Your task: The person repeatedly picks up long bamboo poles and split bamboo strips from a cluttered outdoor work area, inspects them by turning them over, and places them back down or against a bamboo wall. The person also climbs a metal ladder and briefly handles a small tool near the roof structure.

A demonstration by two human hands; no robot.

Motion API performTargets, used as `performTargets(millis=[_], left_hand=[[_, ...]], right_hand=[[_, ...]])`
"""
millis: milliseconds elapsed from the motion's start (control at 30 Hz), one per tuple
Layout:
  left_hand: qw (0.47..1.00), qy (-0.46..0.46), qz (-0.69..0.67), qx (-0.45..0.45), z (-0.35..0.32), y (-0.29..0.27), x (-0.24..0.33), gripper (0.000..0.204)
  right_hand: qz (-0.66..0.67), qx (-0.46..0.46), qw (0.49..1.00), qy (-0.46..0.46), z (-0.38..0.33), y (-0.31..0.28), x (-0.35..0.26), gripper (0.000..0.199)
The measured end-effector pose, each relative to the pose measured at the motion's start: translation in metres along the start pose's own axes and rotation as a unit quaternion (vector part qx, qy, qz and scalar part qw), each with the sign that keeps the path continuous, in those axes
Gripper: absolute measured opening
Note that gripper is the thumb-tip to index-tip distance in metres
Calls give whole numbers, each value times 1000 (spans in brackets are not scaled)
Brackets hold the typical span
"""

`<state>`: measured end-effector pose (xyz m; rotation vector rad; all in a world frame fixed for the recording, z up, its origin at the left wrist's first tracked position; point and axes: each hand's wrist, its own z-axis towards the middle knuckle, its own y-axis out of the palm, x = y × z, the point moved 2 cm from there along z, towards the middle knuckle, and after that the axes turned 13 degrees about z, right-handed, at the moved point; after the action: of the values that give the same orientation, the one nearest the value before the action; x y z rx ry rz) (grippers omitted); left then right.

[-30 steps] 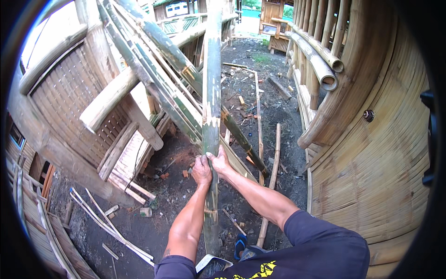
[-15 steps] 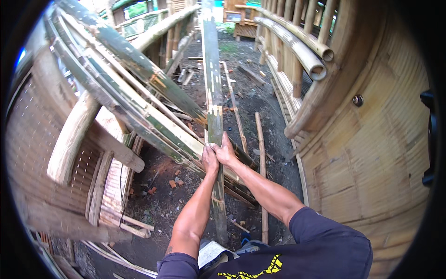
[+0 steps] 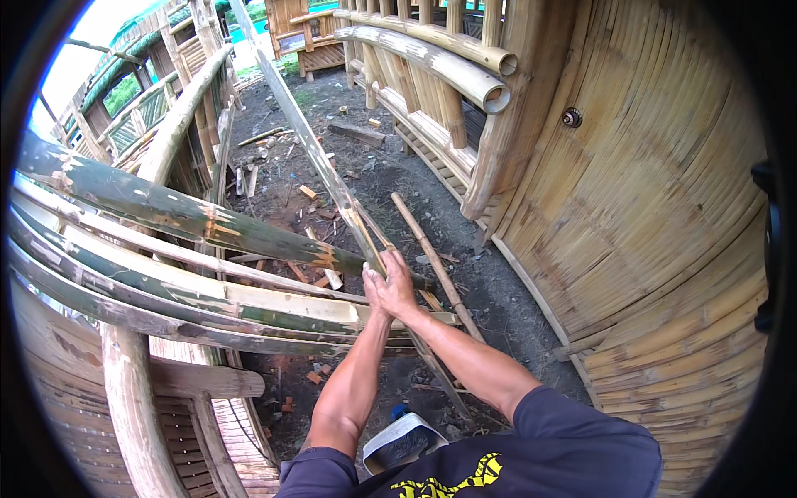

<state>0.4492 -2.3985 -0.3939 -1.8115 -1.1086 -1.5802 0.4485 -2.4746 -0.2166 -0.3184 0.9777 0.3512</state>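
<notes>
Both hands on long bamboo strip [image 3: 320,162], fingers curled tight around it: left hand [image 3: 374,292], right hand [image 3: 400,286], touching. Strip slants up-left over split poles [image 3: 191,274]; woven wall [image 3: 656,216] right.

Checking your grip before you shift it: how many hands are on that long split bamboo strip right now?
2. The left hand and right hand clasp the long bamboo strip side by side at the same spot, just above the stacked green bamboo poles. No other hands show.
</notes>
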Motion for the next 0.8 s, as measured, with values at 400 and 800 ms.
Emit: performTargets(millis=[400,800], left_hand=[[954,-132,-255,-91,-22,68,-37,48],[909,-208,-191,-306,10,140,-46,52]], right_hand=[[-21,-183,981,56,-12,-108,70,34],[-117,-393,862,299,-65,-198,238,121]])
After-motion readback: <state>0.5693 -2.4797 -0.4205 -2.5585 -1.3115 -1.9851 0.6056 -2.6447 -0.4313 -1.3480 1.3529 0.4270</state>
